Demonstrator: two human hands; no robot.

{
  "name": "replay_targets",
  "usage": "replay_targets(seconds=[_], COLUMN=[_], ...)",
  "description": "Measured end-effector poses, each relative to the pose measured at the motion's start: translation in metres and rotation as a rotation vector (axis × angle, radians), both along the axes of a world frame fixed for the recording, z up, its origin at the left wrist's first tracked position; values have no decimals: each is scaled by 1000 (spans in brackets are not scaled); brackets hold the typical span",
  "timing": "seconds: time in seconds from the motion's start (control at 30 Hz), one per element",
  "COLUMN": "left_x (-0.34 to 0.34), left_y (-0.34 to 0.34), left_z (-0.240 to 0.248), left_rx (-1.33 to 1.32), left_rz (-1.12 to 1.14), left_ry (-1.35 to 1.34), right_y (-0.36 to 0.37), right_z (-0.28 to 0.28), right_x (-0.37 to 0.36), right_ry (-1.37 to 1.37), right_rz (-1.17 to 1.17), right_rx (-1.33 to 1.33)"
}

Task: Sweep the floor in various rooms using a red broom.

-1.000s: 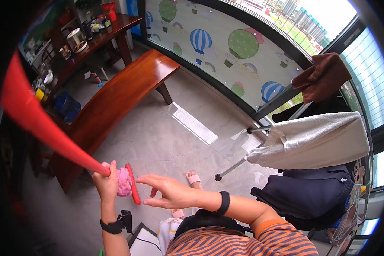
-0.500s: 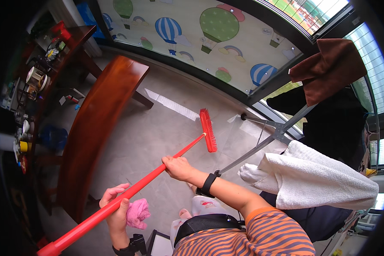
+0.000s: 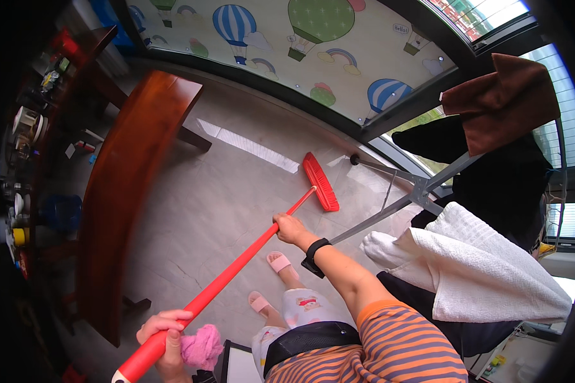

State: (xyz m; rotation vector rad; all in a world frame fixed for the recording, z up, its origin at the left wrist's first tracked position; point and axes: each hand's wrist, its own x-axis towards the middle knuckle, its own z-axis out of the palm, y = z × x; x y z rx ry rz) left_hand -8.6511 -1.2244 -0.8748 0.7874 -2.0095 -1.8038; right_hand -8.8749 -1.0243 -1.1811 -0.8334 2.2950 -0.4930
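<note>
A red long-handled floor brush (image 3: 236,262) slants across the view, its bristled head (image 3: 321,182) down on the grey floor. My right hand (image 3: 291,228) is wrapped round the handle partway up from the head. Near the upper end, at lower left, my left hand (image 3: 163,329) has its fingers over the handle and the thumb on the near side. Against that hand sits a pink crumpled, fluffy bunch (image 3: 202,348); how it is attached or held is hidden.
To the left stands a brown wooden bench (image 3: 131,166), with a cluttered shelf beyond it. On the right a grey folding drying rack (image 3: 420,190) bears a white towel (image 3: 485,268), a brown cloth (image 3: 508,105) and dark clothing. A window wall with a balloon-patterned panel (image 3: 281,57) runs behind.
The brush head has shifted slightly right and away, its face tilting differently. My right hand has moved forward and right. My left hand has closed more round the handle and sits lower in view.
</note>
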Motion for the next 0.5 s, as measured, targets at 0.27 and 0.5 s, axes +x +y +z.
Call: replay_targets(seconds=[0.27, 0.5], left_x=[71, -96], left_y=[-65, -74], left_z=[37, -41], left_rx=[-63, 146], left_rz=[93, -248], left_ry=[184, 122], right_y=[-43, 34], right_z=[59, 26], right_x=[62, -24], right_ry=[102, 204], right_rz=[127, -277], right_rx=[-164, 127])
